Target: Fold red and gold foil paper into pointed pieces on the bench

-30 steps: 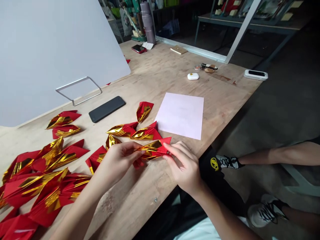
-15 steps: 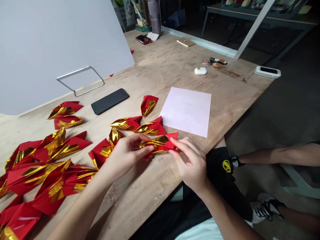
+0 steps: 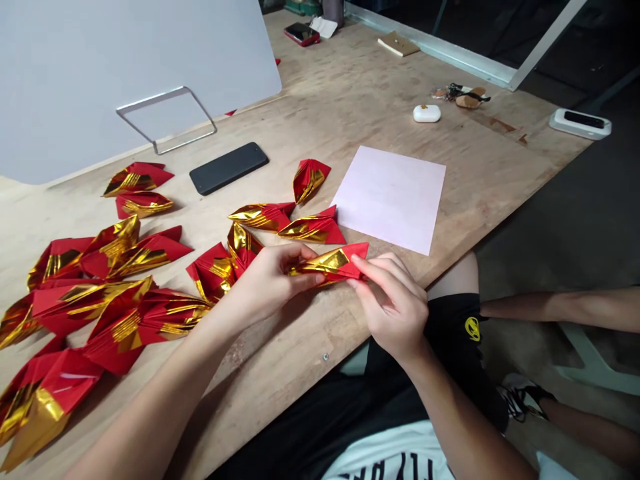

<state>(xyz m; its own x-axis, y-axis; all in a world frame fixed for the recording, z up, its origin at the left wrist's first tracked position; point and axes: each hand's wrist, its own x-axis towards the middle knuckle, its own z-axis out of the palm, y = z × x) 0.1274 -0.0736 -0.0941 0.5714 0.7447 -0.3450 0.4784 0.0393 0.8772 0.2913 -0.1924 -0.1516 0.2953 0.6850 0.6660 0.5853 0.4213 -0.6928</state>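
Between my hands is a red and gold folded paper piece (image 3: 334, 261), held just above the table's near edge. My left hand (image 3: 280, 275) pinches its gold end between thumb and fingers. At the red pointed end, the thumb and fingertips of my right hand (image 3: 393, 293) grip the paper. Beyond them lie more folded paper pieces (image 3: 313, 227) of the same kind, close to a sheet of pale pink paper (image 3: 393, 200). Many others form a heap (image 3: 120, 313) to the left of my left forearm.
A black phone (image 3: 229, 168) lies near a white board (image 3: 150, 53) with a metal wire stand (image 3: 167, 120). Farther off are a white earbud case (image 3: 427, 113), keys (image 3: 463, 95), a white device (image 3: 580, 124), a notebook (image 3: 398, 44) and a red-edged phone (image 3: 302, 33). Someone's arm (image 3: 565, 307) shows at the right.
The camera view has tilted downward, so the table's contents sit higher in the picture. Both hands still hold the same folded paper piece, its gold face now turned slightly more upward.
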